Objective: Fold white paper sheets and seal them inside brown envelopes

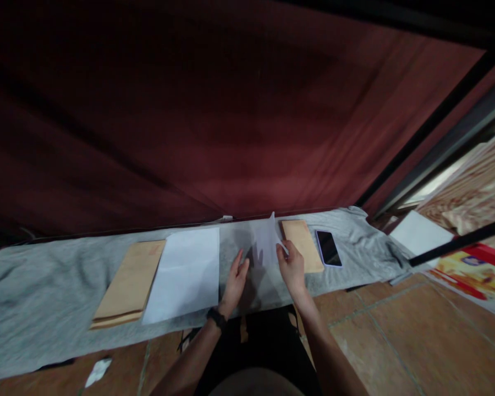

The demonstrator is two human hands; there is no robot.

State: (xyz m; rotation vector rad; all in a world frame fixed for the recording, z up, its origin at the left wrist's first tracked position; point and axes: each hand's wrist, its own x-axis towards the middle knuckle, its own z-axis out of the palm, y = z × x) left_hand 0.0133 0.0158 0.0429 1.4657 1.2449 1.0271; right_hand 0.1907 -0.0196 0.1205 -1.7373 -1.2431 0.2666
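A folded sheet of white paper [266, 245] stands partly raised over the grey cloth, its right edge pinched in the fingers of my right hand [292, 267]. To its left is my left hand [235, 280], thumb and fingers apart, with nothing in it and a dark band on the wrist. White paper sheets [187, 272] lie flat left of that hand. Beyond them rests a stack of brown paper envelopes [132, 278]. Another brown envelope [305, 247] lies just right of the folded sheet, partly behind my right hand.
A phone [329, 248] with a pale purple edge lies right of the single envelope. Grey cloth [37, 291] covers the long low surface, backed by a dark red panel [239, 137]. A colourful box [474, 269] and a white scrap [98, 372] are on the tiled floor.
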